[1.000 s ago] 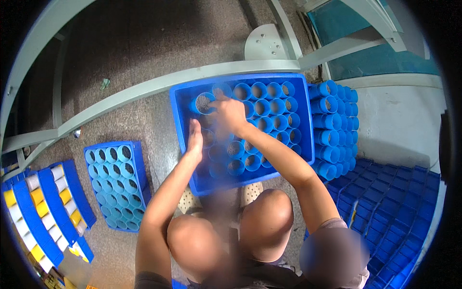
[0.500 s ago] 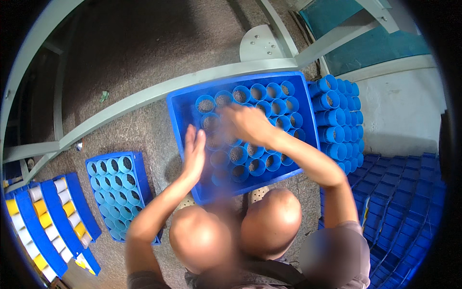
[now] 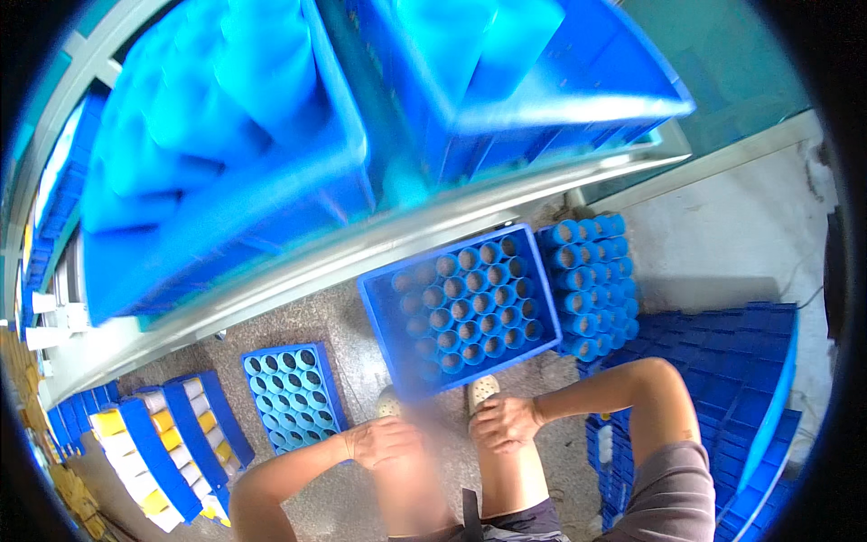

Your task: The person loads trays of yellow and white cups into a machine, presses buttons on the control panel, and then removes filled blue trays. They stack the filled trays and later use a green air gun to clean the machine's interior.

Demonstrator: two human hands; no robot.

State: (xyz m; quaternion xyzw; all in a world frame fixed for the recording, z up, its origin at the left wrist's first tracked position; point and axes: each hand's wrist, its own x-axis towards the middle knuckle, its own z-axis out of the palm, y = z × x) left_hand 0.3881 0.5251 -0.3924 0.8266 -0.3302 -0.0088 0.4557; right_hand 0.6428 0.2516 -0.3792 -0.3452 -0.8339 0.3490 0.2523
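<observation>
My left hand point(image 3: 386, 443) lies on my left knee, its fingers resting over the skin and holding nothing. On the other knee rests my right hand point(image 3: 506, 423), empty, with its fingers draped across the kneecap. In front of both hands, on the floor, stands a large blue crate point(image 3: 383, 339). Rows of blue cups point(image 3: 480, 303) stand upright in it, with greyish-brown material inside them. A blurred smear covers the cups at the crate's left side, so their contents are hard to make out. Both hands are apart from the crate.
A metal-framed table point(image 3: 470, 217) carries two big blue bins point(image 3: 271, 230) with light-blue cups, close overhead. Left on the floor are a smaller blue crate point(image 3: 336, 384) of cups and blue boxes point(image 3: 167, 443) with white and yellow pieces. Stacked cups point(image 3: 587, 280) and blue trays point(image 3: 713, 388) stand right.
Both hands have drawn back from the cups and crate onto my knees. The view has risen, bringing the table and its blue bins into sight; the floor crate now appears smaller.
</observation>
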